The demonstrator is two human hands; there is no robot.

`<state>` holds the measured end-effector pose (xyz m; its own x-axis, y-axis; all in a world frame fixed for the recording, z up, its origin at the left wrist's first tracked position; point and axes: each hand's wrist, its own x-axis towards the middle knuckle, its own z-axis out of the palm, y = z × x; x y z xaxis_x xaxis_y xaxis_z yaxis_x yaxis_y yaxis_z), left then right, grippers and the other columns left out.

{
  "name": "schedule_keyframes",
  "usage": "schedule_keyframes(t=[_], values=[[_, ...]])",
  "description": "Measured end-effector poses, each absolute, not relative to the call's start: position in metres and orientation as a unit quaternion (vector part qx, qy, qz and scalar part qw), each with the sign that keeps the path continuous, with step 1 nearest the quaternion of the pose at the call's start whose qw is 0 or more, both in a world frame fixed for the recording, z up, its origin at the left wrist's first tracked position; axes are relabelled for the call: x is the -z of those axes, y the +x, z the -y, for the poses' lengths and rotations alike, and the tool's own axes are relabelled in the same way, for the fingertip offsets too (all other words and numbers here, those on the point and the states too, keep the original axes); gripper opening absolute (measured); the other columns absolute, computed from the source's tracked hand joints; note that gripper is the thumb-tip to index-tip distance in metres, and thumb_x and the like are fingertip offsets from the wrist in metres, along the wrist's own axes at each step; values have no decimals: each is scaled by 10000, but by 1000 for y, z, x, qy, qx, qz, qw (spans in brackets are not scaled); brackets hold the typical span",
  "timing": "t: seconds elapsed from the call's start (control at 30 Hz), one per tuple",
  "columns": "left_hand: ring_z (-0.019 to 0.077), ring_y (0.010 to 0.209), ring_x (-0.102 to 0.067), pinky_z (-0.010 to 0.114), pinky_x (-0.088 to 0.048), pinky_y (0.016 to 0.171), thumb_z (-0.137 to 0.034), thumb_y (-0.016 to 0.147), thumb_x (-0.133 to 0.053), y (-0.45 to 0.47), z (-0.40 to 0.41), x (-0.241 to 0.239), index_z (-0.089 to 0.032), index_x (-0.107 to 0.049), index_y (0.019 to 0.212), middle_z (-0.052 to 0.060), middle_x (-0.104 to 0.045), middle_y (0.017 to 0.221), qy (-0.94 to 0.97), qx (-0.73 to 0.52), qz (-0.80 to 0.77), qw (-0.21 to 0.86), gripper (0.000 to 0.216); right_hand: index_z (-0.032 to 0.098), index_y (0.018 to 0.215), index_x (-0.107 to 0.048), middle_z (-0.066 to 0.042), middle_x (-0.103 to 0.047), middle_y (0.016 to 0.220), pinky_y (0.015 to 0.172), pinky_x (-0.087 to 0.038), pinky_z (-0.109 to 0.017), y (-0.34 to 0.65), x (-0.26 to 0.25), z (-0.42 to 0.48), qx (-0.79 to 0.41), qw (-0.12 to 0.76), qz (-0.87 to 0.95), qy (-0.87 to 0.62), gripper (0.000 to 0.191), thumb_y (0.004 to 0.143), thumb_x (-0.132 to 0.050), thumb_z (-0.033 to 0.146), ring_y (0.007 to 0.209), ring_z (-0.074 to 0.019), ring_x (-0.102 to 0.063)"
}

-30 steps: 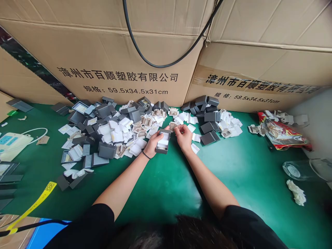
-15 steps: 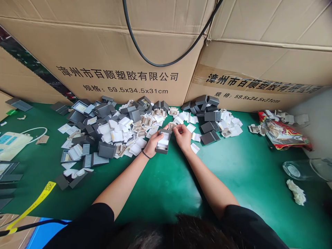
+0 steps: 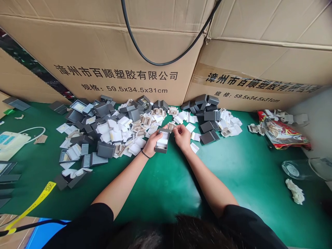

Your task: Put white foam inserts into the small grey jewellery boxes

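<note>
My left hand (image 3: 151,144) is closed around a small dark grey box (image 3: 162,149), whose inside shows a white lining. To the right of the box, my right hand (image 3: 183,136) is closed in a pinch, its fingertips at the edge of a small folded cardboard insert (image 3: 171,126) just beyond the box. Behind and left of my hands spreads a heap of white paper pieces (image 3: 103,129), cardboard inserts (image 3: 145,120) and grey boxes (image 3: 105,150). More grey boxes (image 3: 209,137) lie beyond my right hand, beside another pile of white pieces (image 3: 233,122).
Large brown cartons (image 3: 116,48) wall off the back of the green table (image 3: 166,186), with a black cable (image 3: 160,64) hanging before them. At the right are a red plastic bag (image 3: 282,133), a clear glass (image 3: 294,169) and crumpled tissue (image 3: 295,192). A white device (image 3: 11,145) sits left.
The whole view has shifted very slightly. Both hands keep nearly the same place and grip, with the grey box still in the left one.
</note>
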<state>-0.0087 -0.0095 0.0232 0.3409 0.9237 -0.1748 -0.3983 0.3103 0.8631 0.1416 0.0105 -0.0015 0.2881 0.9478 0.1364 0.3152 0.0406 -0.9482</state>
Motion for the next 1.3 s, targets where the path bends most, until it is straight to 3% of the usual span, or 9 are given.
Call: schedule_keyframes(t=[0.1,0.37,0.67,0.93,1.3], values=[[112,662,-571,231,-426,615,-392,735,-632,-9,10,-25,-166,-585,1171,52,-661,924,365,-465,-354,725,493,189,745,-538,8,-586,639,582,-450,-268,140,-1,-10,-315,514,506,-617,230,758,-511,416,552,-131,-522],[183,851,-626,262,-457,684,-371,726,-643,-9,8,-22,-152,-601,1116,63,-665,868,354,-488,-346,719,449,181,806,-584,-13,-625,696,617,-467,-279,141,-3,-9,-319,504,537,-597,243,778,-521,414,605,-146,-564],[172,779,-627,232,-431,584,-348,695,-653,-8,9,-24,-126,-625,979,60,-669,824,341,-503,-375,700,361,188,837,-638,-20,-661,751,634,-488,-291,139,-3,-7,-358,494,571,-549,267,774,-558,435,622,-147,-579],[190,777,-639,256,-449,606,-357,695,-651,-10,6,-17,-129,-613,979,63,-674,816,321,-527,-370,695,367,210,894,-671,-17,-694,779,632,-500,-309,139,-5,-6,-385,485,585,-524,268,808,-518,412,603,-154,-606],[159,722,-631,243,-463,610,-353,692,-655,-16,3,-14,-134,-615,957,45,-665,794,304,-539,-357,700,346,189,824,-633,-11,-648,729,614,-496,-293,139,-5,-7,-415,505,553,-516,252,766,-566,425,570,-129,-572]])
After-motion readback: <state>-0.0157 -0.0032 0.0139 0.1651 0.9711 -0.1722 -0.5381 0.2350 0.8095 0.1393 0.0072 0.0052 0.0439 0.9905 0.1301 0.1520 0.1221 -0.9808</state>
